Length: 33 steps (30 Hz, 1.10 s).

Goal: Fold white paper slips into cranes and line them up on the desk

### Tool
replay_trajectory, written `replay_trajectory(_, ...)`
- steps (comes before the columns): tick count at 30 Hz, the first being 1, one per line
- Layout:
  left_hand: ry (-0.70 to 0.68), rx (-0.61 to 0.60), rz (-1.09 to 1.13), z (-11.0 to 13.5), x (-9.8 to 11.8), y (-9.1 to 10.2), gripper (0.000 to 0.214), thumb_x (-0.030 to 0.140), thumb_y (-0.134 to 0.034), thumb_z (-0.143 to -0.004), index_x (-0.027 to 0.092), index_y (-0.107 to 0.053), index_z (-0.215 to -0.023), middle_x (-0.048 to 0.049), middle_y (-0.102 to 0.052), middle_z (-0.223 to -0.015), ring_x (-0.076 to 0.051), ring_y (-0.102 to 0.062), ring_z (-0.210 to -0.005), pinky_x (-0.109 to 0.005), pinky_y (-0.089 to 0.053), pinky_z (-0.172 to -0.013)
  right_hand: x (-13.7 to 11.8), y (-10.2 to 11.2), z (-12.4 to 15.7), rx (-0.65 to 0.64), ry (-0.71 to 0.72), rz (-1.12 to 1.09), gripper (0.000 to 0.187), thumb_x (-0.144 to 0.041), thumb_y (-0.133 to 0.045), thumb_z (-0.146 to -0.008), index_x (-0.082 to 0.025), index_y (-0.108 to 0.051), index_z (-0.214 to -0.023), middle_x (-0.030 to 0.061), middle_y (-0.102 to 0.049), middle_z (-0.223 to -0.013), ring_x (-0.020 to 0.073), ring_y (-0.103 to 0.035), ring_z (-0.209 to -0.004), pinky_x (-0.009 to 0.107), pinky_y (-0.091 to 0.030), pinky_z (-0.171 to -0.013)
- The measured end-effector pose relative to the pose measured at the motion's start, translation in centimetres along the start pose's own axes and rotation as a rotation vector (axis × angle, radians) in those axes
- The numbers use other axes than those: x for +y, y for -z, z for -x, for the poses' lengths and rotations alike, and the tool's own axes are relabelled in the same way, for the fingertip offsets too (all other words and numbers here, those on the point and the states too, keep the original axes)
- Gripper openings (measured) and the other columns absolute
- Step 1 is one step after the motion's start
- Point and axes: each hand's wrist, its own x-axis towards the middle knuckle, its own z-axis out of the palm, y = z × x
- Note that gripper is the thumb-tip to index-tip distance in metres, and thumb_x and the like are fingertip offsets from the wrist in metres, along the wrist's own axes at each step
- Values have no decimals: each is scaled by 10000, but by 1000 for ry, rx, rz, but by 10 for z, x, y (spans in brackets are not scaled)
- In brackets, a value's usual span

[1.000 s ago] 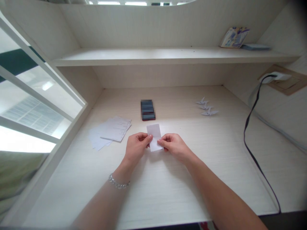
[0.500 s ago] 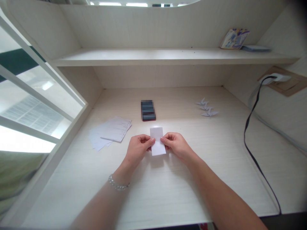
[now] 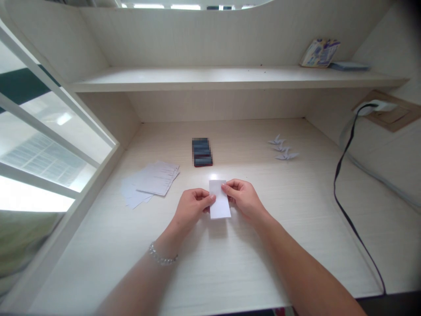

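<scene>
A narrow white piece of paper (image 3: 219, 204) is held just above the desk between my two hands. My left hand (image 3: 194, 205) pinches its left edge near the middle, thumb on top. On the opposite edge, closer to the top corner, my right hand (image 3: 242, 196) pinches it with thumb and fingers. Whether the paper is folded in layers I cannot tell. Several loose white sheets (image 3: 156, 177) lie overlapping left of my hands. Small folded paper cranes (image 3: 286, 155) stand together at the back right.
Behind the paper lies a dark phone-like object (image 3: 202, 152), its face blurred out. A black cable (image 3: 338, 171) runs from the wall socket (image 3: 391, 112) down the desk's right side. On the shelf (image 3: 197, 75) above rest a colourful packet (image 3: 319, 52) and a flat bluish item (image 3: 349, 66).
The paper has shifted slightly right and toward me. My right hand's grip has moved up its edge, while my left hand still pinches the left side.
</scene>
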Motion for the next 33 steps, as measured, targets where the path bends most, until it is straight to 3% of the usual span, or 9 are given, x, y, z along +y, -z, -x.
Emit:
replay_trajectory(7,28,-41,20,2,-1,-2,240,337,-702,-667,125,-596,-628,-14,-564,-574,-90,-470,-516,-219,-352,-499,-1,-2,0,59,-2,-28,278,-392,-736,-618,-153,-597,-652,4,-574,-595,118,-491,-523,271,-390,-518)
replay_trajectory(12,13,-50,10,1,-1,-4,224,344,-697,-671,132,-627,-694,-31,-602,-652,-108,-514,-572,-234,-397,-552,2,1,-1,86,98,92,241,-355,-703,-670,-154,-578,-625,-12,-535,-556,103,-451,-505,247,-345,-490)
replay_trajectory(17,-86,23,-17,-2,-2,0,236,368,-668,-705,134,-643,-727,-28,-598,-649,-112,-521,-589,-231,-401,-559,3,1,1,40,106,161,269,-417,-672,-693,-154,-615,-695,25,-588,-628,129,-491,-551,259,-373,-511)
replay_trajectory(23,-141,207,41,-5,-2,4,229,357,-693,-680,141,-630,-722,-17,-605,-648,-112,-534,-594,-229,-417,-567,3,-3,1,-115,-17,241,276,-424,-661,-678,-150,-630,-670,10,-580,-590,110,-458,-502,243,-332,-482)
replay_trajectory(27,-121,154,96,-8,0,9,216,328,-704,-671,148,-625,-760,-28,-623,-710,-124,-557,-641,-239,-429,-590,-1,-2,3,-109,10,356,217,-367,-621,-714,-152,-656,-707,29,-628,-659,133,-514,-568,252,-369,-535)
replay_trajectory(30,-133,95,-27,-8,2,12,271,315,-715,-655,151,-664,-866,-64,-656,-813,-146,-568,-698,-244,-427,-605,-4,-1,6,-190,36,562,187,-322,-595,-731,-157,-663,-676,31,-628,-647,142,-525,-587,249,-357,-527)
replay_trajectory(33,-152,74,-180,-6,3,13,237,353,-688,-679,138,-673,-776,-60,-644,-747,-147,-546,-668,-239,-407,-579,-5,-1,8,-201,67,602,180,-317,-577,-741,-165,-664,-701,30,-632,-668,147,-534,-607,249,-366,-532)
